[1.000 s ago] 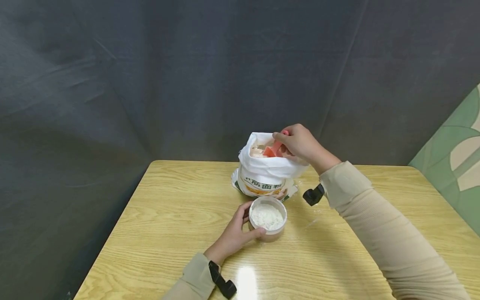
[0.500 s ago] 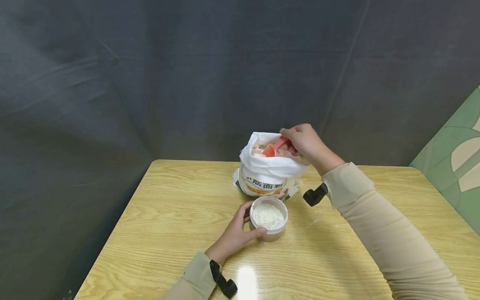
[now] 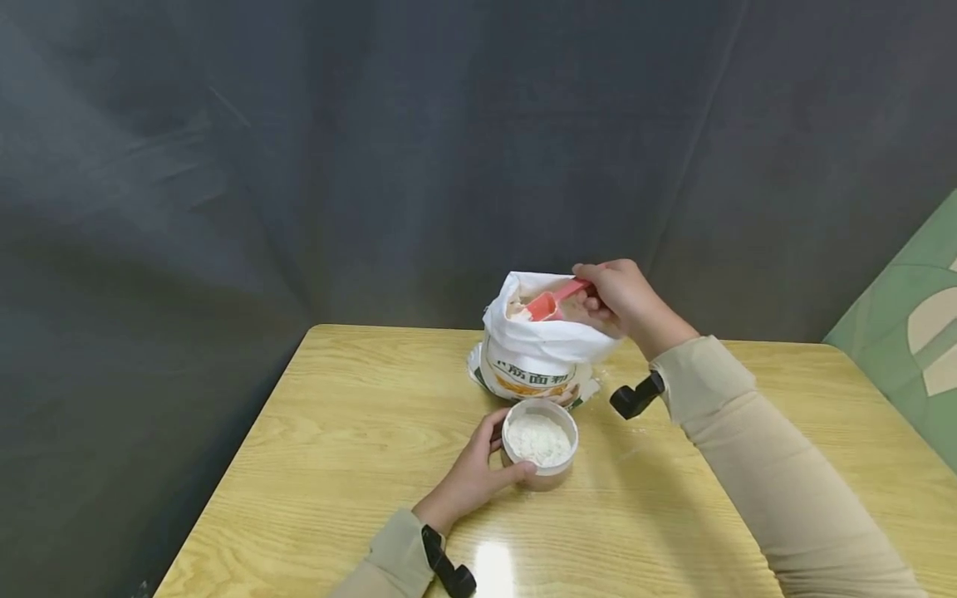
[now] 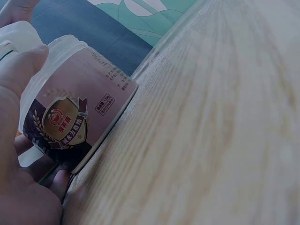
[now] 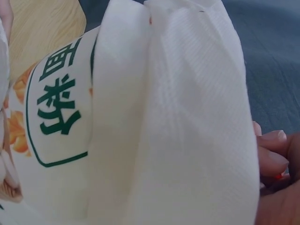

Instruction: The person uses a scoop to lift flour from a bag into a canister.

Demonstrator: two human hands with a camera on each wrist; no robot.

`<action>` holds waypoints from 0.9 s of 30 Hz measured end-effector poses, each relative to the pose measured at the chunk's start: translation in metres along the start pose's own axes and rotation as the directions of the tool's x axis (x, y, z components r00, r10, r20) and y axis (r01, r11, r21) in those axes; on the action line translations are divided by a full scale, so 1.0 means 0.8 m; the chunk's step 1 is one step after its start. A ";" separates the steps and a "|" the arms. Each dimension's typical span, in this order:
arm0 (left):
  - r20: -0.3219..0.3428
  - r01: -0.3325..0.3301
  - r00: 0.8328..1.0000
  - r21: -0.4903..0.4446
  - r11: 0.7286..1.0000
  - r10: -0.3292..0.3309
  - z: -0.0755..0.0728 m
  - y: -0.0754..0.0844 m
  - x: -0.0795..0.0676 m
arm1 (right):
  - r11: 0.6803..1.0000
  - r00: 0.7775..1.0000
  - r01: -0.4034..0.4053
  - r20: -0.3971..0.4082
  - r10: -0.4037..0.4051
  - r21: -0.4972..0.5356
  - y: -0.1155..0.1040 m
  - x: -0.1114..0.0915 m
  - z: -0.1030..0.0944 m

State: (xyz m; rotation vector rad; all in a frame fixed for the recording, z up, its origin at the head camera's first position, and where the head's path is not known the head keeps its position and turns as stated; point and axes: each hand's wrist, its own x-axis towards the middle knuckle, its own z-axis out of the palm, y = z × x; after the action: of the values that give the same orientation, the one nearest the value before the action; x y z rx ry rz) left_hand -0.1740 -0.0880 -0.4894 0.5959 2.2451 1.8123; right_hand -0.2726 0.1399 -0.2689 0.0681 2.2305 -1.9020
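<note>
My right hand (image 3: 624, 301) pinches the handle of a red scoop (image 3: 546, 306) over the mouth of a white flour bag (image 3: 549, 340). The scoop's bowl sits inside the opening, with white powder at its lip. In the right wrist view the folded bag side (image 5: 187, 117) hides most of the scoop, and only fingers (image 5: 274, 157) show at the edge. My left hand (image 3: 478, 473) curls round a round plastic tub (image 3: 549, 482) of white powder in front of the bag. The left wrist view shows the tub's pink label (image 4: 93, 89) and its base on the table.
The wooden table (image 3: 359, 448) carries the bag and tub, and traces of powder lie right of them. A dark cloth (image 3: 419, 166) hangs behind the table's back edge. A green patterned panel (image 3: 912, 316) stands at the right.
My right hand has shifted slightly right, and the scoop's handle has tilted flatter, with powder now visible at its lip. The left hand keeps its hold on the tub. The view has shifted a little.
</note>
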 end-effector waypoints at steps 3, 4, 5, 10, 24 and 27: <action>-0.010 -0.002 1.000 -0.005 1.000 0.002 -0.002 0.000 0.000 | 0.999 1.000 0.012 -0.001 -0.012 0.039 -0.001 0.002 0.001; -0.013 0.002 1.000 -0.011 1.000 -0.002 -0.003 0.000 0.000 | 0.998 1.000 0.016 0.000 -0.016 0.054 -0.002 0.002 0.001; -0.016 0.001 1.000 -0.013 1.000 -0.002 -0.003 0.000 0.000 | 0.998 1.000 0.021 0.001 -0.021 0.064 -0.003 0.002 0.001; -0.016 0.003 1.000 -0.020 1.000 -0.003 -0.007 0.000 0.001 | 0.992 1.000 0.014 0.014 -0.016 0.123 -0.007 0.002 0.000; -0.008 0.004 1.000 -0.016 1.000 -0.004 -0.007 0.001 0.002 | 0.970 1.000 -0.021 0.017 0.017 0.242 -0.009 -0.003 -0.008; -0.010 0.006 1.000 -0.011 1.000 -0.006 -0.007 0.001 0.002 | 0.964 1.000 -0.006 -0.004 0.008 0.267 -0.009 -0.005 -0.010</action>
State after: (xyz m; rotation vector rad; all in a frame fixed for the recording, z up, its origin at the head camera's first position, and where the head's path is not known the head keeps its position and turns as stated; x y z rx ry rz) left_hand -0.1774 -0.0922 -0.4871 0.5792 2.2396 1.8273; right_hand -0.2712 0.1468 -0.2604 0.1221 1.9586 -2.1887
